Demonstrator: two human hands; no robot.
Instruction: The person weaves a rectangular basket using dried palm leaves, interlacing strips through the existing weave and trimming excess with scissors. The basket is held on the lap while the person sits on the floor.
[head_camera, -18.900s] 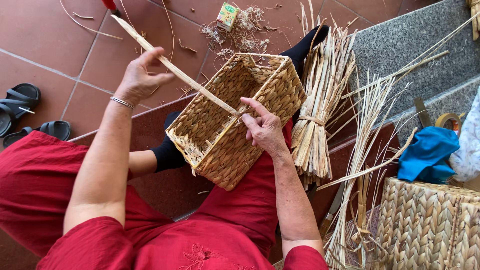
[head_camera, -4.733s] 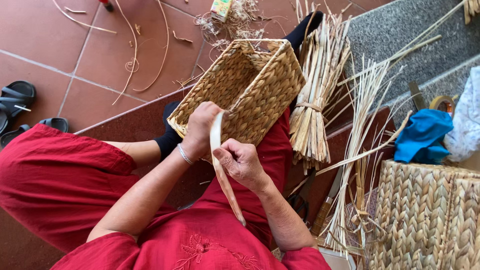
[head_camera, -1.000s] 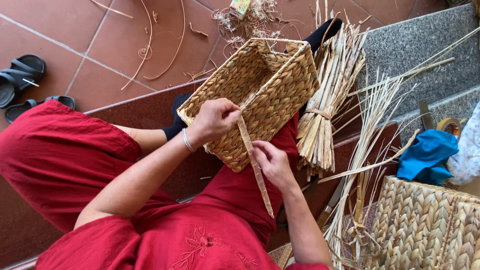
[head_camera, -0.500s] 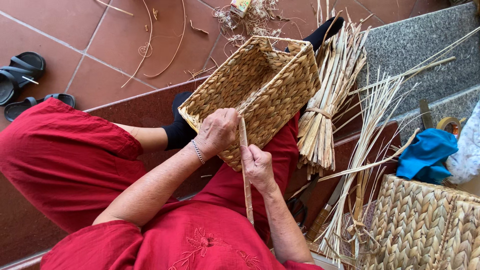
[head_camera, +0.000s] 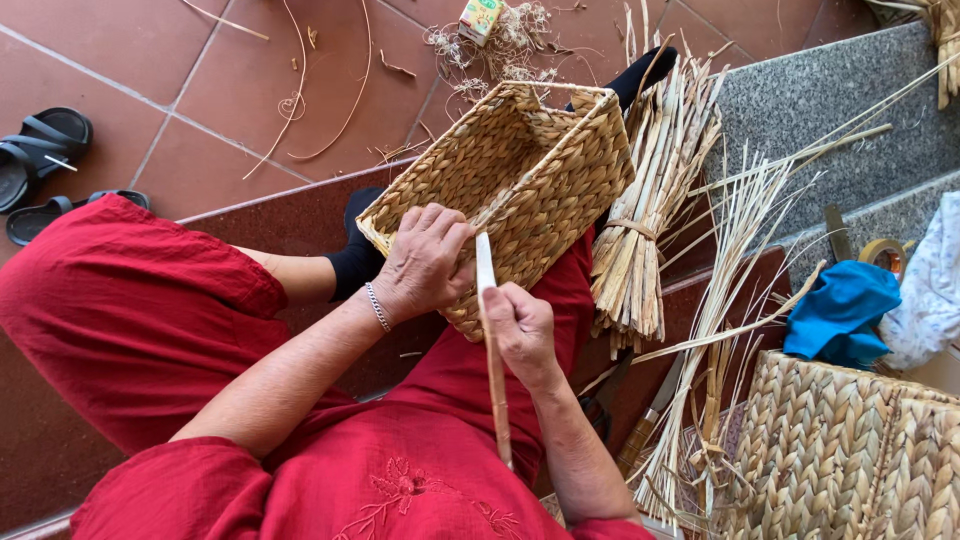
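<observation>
Centrally, a rectangular woven basket (head_camera: 520, 190) rests tilted on a person's red-clad lap. Left hand (head_camera: 425, 262) clasps the basket's near rim; right hand (head_camera: 520, 335), just below it, pinches 1 flat reed strip (head_camera: 492, 360).

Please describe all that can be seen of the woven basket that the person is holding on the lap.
The woven basket is rectangular, plaited from pale tan straw-like fibre, and empty inside. It lies tilted on the person's red-clothed lap, its open mouth turned up and to the left. The left hand grips its near rim; the right hand holds a flat strip at that corner. A tied fibre bundle lies beside it.
</observation>
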